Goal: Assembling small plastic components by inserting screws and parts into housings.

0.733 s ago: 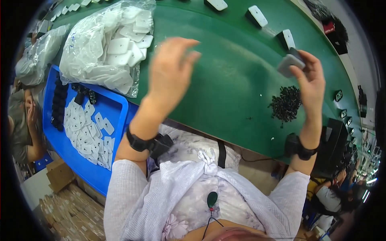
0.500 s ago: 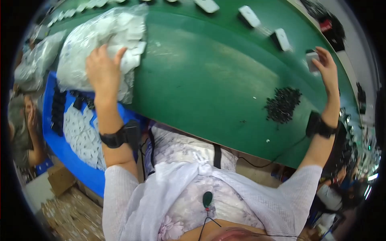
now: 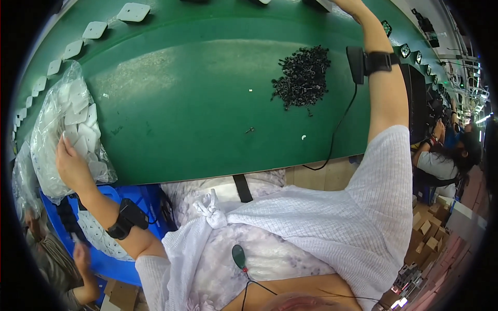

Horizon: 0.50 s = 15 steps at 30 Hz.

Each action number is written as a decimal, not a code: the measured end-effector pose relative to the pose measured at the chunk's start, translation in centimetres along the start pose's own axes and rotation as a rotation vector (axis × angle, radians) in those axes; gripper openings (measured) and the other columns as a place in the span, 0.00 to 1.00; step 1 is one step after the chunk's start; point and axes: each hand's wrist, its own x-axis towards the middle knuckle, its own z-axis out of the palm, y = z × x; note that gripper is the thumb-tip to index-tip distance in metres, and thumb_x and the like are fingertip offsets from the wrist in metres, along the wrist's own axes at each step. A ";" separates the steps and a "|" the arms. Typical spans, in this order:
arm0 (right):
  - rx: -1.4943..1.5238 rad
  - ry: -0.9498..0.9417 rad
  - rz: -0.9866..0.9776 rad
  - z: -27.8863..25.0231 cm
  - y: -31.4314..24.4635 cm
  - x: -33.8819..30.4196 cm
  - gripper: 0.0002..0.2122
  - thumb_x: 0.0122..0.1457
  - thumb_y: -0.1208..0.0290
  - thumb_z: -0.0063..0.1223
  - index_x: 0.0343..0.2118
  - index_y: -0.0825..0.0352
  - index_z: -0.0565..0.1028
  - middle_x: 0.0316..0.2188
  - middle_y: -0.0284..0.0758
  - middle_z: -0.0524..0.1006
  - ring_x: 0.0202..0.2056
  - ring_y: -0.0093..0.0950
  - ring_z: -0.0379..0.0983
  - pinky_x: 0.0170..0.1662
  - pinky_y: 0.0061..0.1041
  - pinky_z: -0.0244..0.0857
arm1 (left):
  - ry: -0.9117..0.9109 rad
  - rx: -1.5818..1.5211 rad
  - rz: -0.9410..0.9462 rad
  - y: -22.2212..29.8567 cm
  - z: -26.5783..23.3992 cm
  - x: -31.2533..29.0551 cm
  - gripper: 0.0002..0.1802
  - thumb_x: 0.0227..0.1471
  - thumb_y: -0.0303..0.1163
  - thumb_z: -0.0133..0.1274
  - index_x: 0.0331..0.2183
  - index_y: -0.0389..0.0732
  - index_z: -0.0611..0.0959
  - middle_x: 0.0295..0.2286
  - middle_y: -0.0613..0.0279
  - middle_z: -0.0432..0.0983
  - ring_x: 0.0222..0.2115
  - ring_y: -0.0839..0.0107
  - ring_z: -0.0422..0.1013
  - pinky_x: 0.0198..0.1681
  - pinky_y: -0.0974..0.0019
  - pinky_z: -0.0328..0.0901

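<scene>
Over at the left of the green tabletop [image 3: 197, 109], the person's left hand [image 3: 73, 165] rests against a crumpled clear plastic bag [image 3: 47, 140] of flat white rounded plates [image 3: 89, 136], its fingers loosely bent beside them, though I can't tell whether they pinch one. The right hand [image 3: 351, 6] is stretched far across, partly cut off at the top of the view, next to a dark boxy piece [image 3: 319, 5]; its grip I can't make out. A loose heap of small black parts [image 3: 303, 75] lies nearer the right forearm.
</scene>
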 end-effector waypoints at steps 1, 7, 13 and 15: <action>-0.521 0.347 0.040 0.6 -1.1 -0.4 0.14 0.52 0.68 0.61 0.38 0.72 0.76 0.32 0.37 0.78 0.33 0.27 0.74 0.39 0.25 0.67 | 0.011 -0.008 0.001 0.2 0.1 0.4 0.18 0.60 0.39 0.43 0.44 0.37 0.79 0.42 0.50 0.76 0.42 0.51 0.71 0.45 0.58 0.64; -0.300 -0.101 -0.562 15.3 -16.6 -10.9 0.08 0.48 0.76 0.60 0.32 0.66 0.75 0.30 0.35 0.73 0.35 0.34 0.70 0.39 0.28 0.65 | 0.253 0.123 0.146 0.0 -2.0 -0.6 0.15 0.58 0.35 0.46 0.42 0.37 0.81 0.37 0.52 0.76 0.37 0.54 0.72 0.42 0.58 0.65; -0.350 -0.244 -0.490 22.2 -16.2 -17.0 0.09 0.46 0.76 0.57 0.31 0.67 0.70 0.29 0.35 0.67 0.32 0.33 0.66 0.33 0.29 0.65 | 0.148 -0.456 0.167 12.1 -4.9 -3.2 0.08 0.55 0.25 0.50 0.36 0.37 0.81 0.27 0.57 0.73 0.26 0.66 0.70 0.31 0.66 0.66; -0.449 -0.247 -0.541 22.6 -17.2 -17.6 0.09 0.45 0.77 0.55 0.31 0.68 0.70 0.28 0.35 0.66 0.31 0.32 0.65 0.31 0.28 0.65 | -0.054 -0.802 0.148 14.7 -4.4 -5.3 0.07 0.54 0.23 0.51 0.36 0.36 0.80 0.26 0.58 0.72 0.22 0.71 0.70 0.25 0.70 0.66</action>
